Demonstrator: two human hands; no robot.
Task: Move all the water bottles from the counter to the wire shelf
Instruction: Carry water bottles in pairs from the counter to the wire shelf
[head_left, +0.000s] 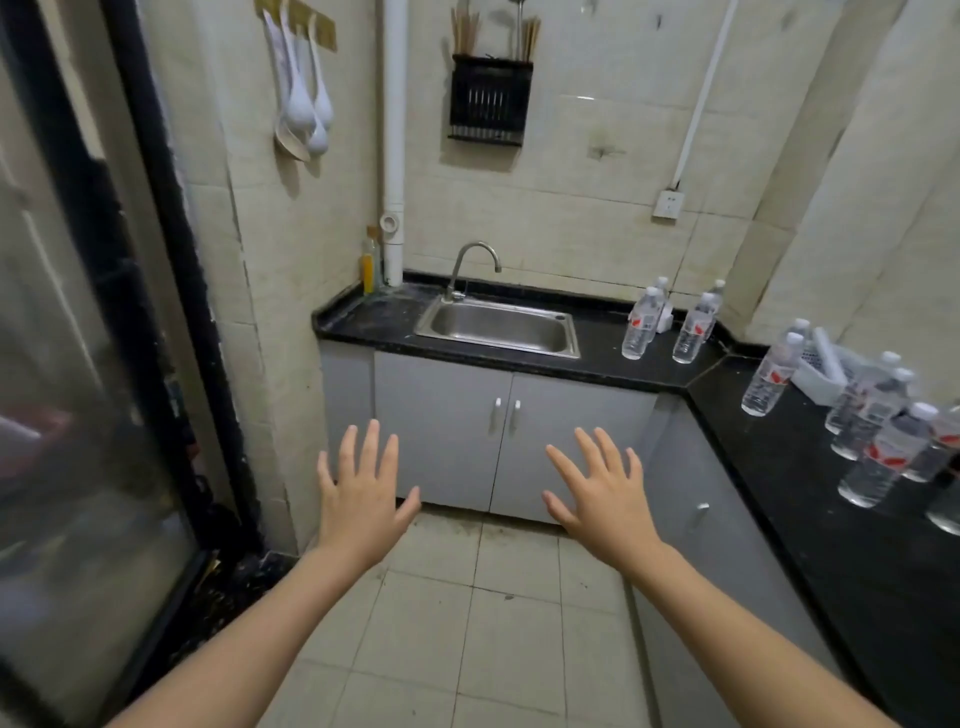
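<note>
A dark-framed glass door (78, 364) fills the person's nine o'clock. In front of them both hands are raised over the tiled floor, the left hand (363, 493) at eleven o'clock and the right hand (597, 499) at one o'clock. Each has its fingers spread wide and straight, holding nothing and touching nothing.

At twelve o'clock a stainless steel sink (498, 327) sits in the black stone table (779, 467), which turns the corner and runs down the right side. The clear plastic water bottles with white caps and red labels (641, 325) all stand on that table. A small group is at one o'clock just right of the sink, a lone bottle (769, 376) is at two o'clock beside a white plastic basket (821, 382), and a tight cluster (878, 441) at three o'clock is partly cut off by the view's edge. The wire shelf is out of sight, so I judge the job barely begun.

The cluster looks the riskiest. Its bottles stand so close that a hand reaching for one could knock its neighbours over, and a fallen bottle could roll off the table's front edge. Grabbing several at once invites a slip. A bottle stood carelessly on a wire shelf may tip between the wires.
</note>
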